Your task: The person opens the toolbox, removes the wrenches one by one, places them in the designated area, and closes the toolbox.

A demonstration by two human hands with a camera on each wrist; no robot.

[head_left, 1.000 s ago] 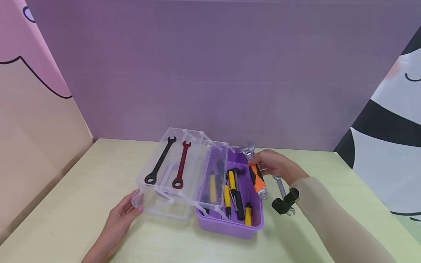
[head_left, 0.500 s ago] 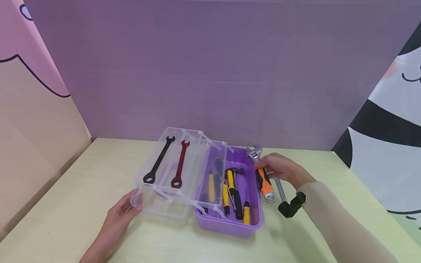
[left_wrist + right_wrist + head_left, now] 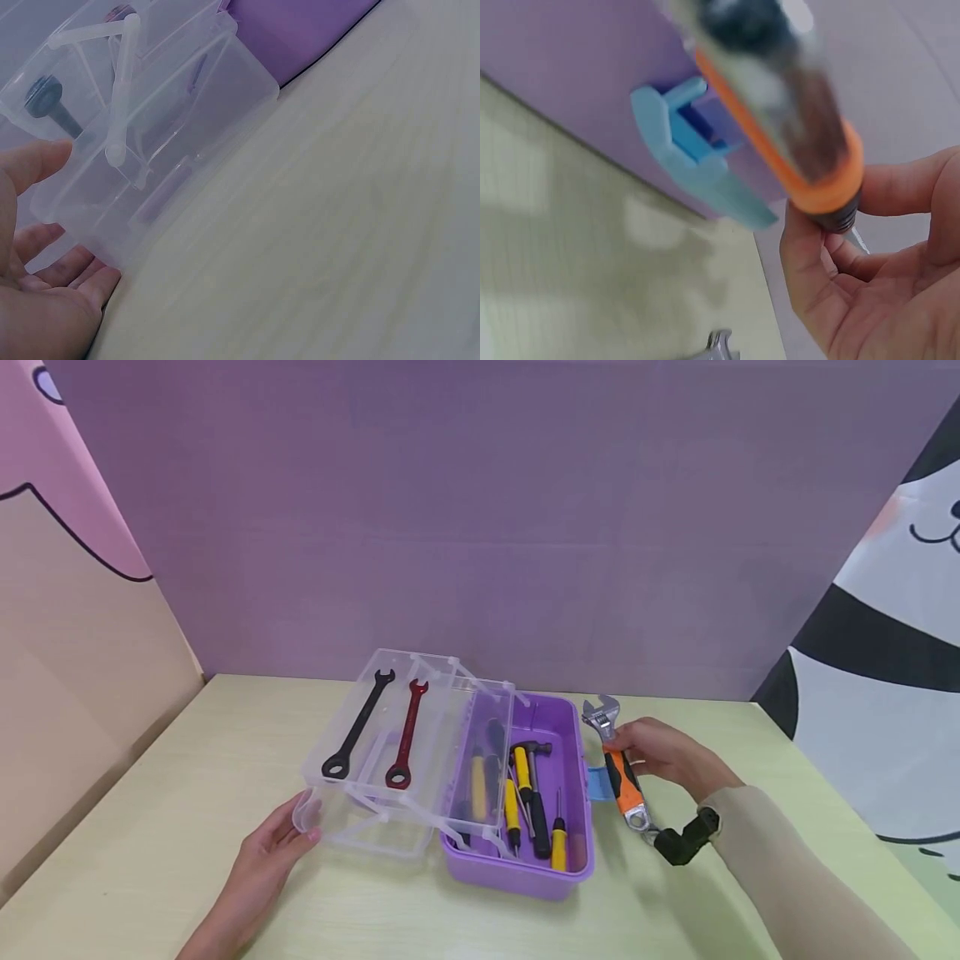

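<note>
My right hand [image 3: 663,756] pinches an adjustable wrench [image 3: 625,781] with an orange and black handle, near its silver head. It hangs just right of the purple toolbox [image 3: 517,882], beside a blue latch [image 3: 598,783]. At the toolbox's left, my left hand [image 3: 258,864] rests against the end of the clear folded-out lid [image 3: 202,97], thumb above and relaxed fingers below in the left wrist view. On the clear plastic lie a black combination wrench [image 3: 360,727] and a red one [image 3: 408,735]. The toolbox holds a hammer [image 3: 540,822] and yellow-handled screwdrivers [image 3: 558,847].
A silver wrench [image 3: 718,345] lies on the pale wooden table [image 3: 360,914], mostly hidden in the head view behind the adjustable wrench and the right wrist camera [image 3: 682,843]. A purple backdrop [image 3: 487,543] rises at the table's far edge.
My right hand has carried the adjustable wrench rightward from over the toolbox to outside its right wall, uncovering the blue latch. My left hand stays at the lid.
</note>
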